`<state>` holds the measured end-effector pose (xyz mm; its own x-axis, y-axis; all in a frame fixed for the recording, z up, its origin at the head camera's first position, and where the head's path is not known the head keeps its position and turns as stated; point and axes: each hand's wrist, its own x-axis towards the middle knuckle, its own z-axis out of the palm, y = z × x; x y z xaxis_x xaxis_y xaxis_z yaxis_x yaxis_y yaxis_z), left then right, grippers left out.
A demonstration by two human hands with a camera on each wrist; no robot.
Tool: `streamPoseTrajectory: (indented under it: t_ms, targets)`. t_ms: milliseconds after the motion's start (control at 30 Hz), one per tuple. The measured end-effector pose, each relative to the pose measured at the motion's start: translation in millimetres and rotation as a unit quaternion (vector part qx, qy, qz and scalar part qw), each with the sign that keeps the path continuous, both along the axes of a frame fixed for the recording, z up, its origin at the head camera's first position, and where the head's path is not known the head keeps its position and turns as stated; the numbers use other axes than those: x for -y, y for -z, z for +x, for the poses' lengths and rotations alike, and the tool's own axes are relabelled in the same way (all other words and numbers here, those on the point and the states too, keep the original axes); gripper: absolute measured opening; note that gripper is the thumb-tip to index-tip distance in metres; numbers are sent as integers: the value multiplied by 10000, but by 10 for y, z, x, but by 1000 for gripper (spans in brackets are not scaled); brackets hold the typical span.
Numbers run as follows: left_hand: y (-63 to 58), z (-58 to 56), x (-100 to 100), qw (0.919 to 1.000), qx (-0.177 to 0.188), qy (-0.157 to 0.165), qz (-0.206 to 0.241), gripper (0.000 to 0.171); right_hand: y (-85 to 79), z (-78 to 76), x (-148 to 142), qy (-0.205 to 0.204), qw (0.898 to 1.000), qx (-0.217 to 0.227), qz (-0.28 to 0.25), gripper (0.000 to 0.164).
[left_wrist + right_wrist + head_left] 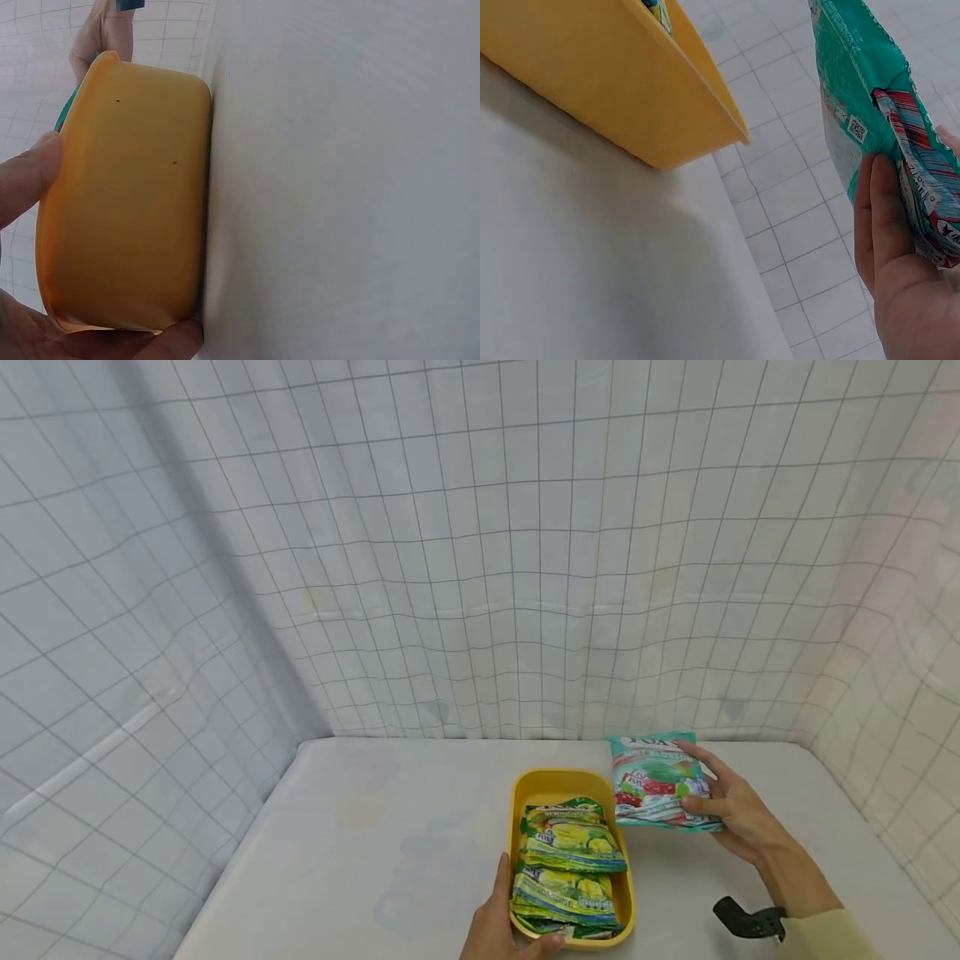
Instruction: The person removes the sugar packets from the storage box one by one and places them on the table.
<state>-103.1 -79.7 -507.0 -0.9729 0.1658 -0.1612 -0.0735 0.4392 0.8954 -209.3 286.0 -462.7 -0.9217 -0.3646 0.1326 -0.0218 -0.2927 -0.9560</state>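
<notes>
Evidently the step in hand is a two-handed one, with the yellow tub (558, 783) steadied while a packet is held up. The left hand (495, 927) grips the tub at its near left corner, thumb over the near rim and fingers along the left wall. The right hand (738, 814) pinches the teal packet (652, 781) off the far right side of the tub, thumb on the printed front and fingers together behind; the right wrist view shows packet and tub apart. Green packets (573, 843) lie overlapping inside the tub, toward its near end. To do this well, I'd pinch the teal packet lightly, since such film probably creases, clear the tub's rim with its lower edge, and press the tub only enough to stop it sliding.
</notes>
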Motion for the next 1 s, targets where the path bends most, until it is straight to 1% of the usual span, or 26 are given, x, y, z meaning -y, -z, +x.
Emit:
streamPoseTrajectory:
  t_ms: [233,400,600,800,900,1000]
  targets:
    - [-7,-4,10,9998,-134,96,-78,119,63,-38,-102,-86,9999,59,-121,84]
    - [-9,0,9,10000,-28,53,-10,120,143,-44,-157,-13,9999,102,62,86]
    - [-4,5,12,10000,-19,60,24,118,244,-43,-220,20,9997,208,144,86]
    - [4,0,0,9999,13,-19,102,118,326,-32,-262,138,9989,358,264,88]
    - [4,-2,3,9999,-5,-8,112,118,368,-32,-273,192,9984,443,293,88]
    - [0,2,16,9999,-22,31,98,118,412,-42,-268,318,9969,567,445,88]
